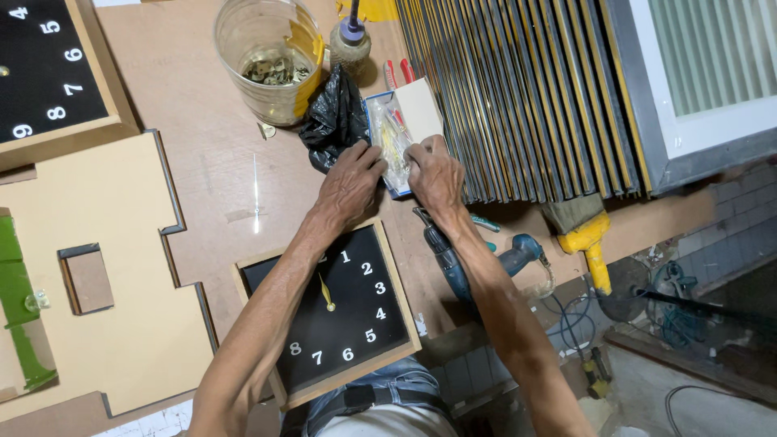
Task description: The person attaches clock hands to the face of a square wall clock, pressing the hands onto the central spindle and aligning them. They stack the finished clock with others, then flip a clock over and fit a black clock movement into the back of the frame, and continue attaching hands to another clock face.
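Both hands are up at the far edge of the workbench, working over a small open box with a blue rim and a clear packet of small parts inside. The left hand lies knuckles-up, fingers curled down onto the near left corner of the box, right against a crumpled black plastic bag. The right hand is bent over the box's near right edge, fingers tucked under — whether they pinch anything, I cannot tell. Beneath the forearms lies a square black clock face in a wooden frame, white numerals, one yellow hand fitted at the centre. Just right of it, under the right forearm, rests a blue power drill. Beyond the box stands a clear plastic tub with metal bits at the bottom; beside it a small bottle with a blue cap. To the right, a row of dark frame strips — edges gold — leans in a stack.
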`<move>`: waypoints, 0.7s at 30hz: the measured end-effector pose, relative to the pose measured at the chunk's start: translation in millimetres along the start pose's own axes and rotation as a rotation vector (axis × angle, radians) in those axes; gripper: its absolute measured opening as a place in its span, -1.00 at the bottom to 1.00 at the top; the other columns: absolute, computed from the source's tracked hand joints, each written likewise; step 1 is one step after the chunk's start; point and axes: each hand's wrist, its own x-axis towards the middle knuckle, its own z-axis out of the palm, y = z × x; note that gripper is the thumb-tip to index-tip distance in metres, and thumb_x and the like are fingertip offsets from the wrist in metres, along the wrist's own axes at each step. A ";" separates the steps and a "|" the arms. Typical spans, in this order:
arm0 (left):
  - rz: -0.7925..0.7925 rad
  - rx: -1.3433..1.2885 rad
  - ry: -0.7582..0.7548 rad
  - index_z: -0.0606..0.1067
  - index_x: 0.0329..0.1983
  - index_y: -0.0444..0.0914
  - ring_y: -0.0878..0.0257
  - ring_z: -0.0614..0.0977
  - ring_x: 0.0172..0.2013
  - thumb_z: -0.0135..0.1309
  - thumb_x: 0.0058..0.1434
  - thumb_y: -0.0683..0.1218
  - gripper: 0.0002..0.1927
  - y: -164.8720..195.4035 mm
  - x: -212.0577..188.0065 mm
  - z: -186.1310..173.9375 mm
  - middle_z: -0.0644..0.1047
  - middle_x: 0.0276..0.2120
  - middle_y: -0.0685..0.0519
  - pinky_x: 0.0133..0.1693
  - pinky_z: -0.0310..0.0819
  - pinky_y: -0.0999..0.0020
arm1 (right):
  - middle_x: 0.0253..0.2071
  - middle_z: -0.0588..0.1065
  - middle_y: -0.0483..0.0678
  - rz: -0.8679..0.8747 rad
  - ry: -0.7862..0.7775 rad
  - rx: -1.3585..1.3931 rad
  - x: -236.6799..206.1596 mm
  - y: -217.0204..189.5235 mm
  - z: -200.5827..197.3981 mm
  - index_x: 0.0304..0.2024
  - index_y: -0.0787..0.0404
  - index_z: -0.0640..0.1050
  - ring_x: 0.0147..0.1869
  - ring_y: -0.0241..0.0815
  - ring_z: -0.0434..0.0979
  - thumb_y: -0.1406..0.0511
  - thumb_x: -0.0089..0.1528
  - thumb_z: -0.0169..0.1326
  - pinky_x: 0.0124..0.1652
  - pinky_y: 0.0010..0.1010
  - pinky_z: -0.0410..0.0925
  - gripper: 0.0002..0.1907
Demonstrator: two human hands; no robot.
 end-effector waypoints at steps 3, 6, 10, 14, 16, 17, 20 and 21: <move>0.057 0.089 0.162 0.51 -0.01 -0.38 -0.15 0.42 0.16 0.11 -0.03 -0.30 -0.56 -1.4 -4.6 4.5 0.44 0.16 -0.25 0.19 0.33 0.10 | -0.22 0.45 0.05 -0.020 -0.022 -0.047 1.0 -1.9 1.8 -0.29 0.28 0.69 -0.35 -0.08 0.55 0.39 0.08 0.15 -0.46 -0.28 0.40 -0.82; 0.017 -0.012 0.041 0.49 0.09 -0.41 -0.13 0.40 0.22 0.11 0.02 -0.33 -0.51 -5.6 -7.5 4.3 0.40 0.23 -0.24 0.29 0.28 0.11 | -0.30 0.42 0.08 -0.038 -0.043 -0.037 2.1 2.2 6.8 -0.38 0.31 0.70 -0.33 -0.04 0.53 0.25 -0.06 0.28 -0.52 -0.23 0.38 -0.73; 0.032 -0.085 0.070 0.46 0.17 -0.44 -0.15 0.40 0.21 0.15 0.04 -0.30 -0.45 -11.3 -8.1 0.8 0.41 0.22 -0.24 0.26 0.29 0.11 | -0.19 0.45 0.04 0.097 -0.062 -0.001 -1.2 8.7 18.7 -0.35 0.27 0.69 -0.21 -0.10 0.53 0.35 0.14 0.18 -0.39 -0.24 0.41 -0.88; -0.030 -0.187 0.105 0.47 0.18 -0.43 -0.12 0.44 0.19 0.12 0.04 -0.30 -0.45 -13.1 -8.9 -3.3 0.45 0.22 -0.19 0.23 0.34 0.13 | -0.12 0.49 0.04 0.189 -0.037 0.128 -7.1 17.2 25.9 -0.30 0.34 0.67 -0.16 -0.13 0.53 0.35 0.21 0.18 -0.25 -0.29 0.43 -0.85; -0.069 -0.305 0.167 0.50 0.14 -0.40 -0.12 0.47 0.17 0.11 0.13 -0.27 -0.55 -12.7 -6.0 -4.0 0.50 0.19 -0.17 0.21 0.37 0.12 | -0.10 0.51 0.04 0.208 0.020 0.209 -9.5 19.7 26.2 -0.28 0.37 0.67 -0.10 -0.13 0.54 0.34 0.21 0.20 -0.15 -0.31 0.43 -0.83; -0.087 -0.380 0.207 0.52 0.11 -0.38 -0.11 0.48 0.15 0.11 0.21 -0.25 -0.63 -12.9 -3.3 -4.7 0.52 0.16 -0.15 0.21 0.38 0.12 | -0.08 0.52 0.04 0.236 0.038 0.251 -9.7 20.2 25.7 -0.25 0.38 0.67 -0.08 -0.14 0.54 0.35 0.22 0.18 -0.11 -0.32 0.43 -0.82; -0.137 -0.501 0.262 0.55 0.08 -0.35 -0.11 0.52 0.08 0.12 0.30 -0.19 -0.71 -10.7 6.0 -7.0 0.57 0.06 -0.15 0.15 0.39 0.10 | -0.03 0.53 0.03 0.396 0.007 0.455 -8.2 19.3 21.4 -0.22 0.38 0.67 -0.07 -0.17 0.57 0.32 0.26 0.13 -0.11 -0.38 0.43 -0.79; -0.153 -0.526 0.269 0.56 0.07 -0.34 -0.12 0.53 0.05 0.12 0.30 -0.17 -0.71 -8.7 9.4 -7.7 0.59 0.01 -0.15 0.12 0.39 0.09 | -0.01 0.53 0.03 0.463 -0.019 0.534 -7.2 18.3 19.5 -0.22 0.37 0.67 -0.08 -0.18 0.58 0.31 0.27 0.12 -0.13 -0.41 0.44 -0.78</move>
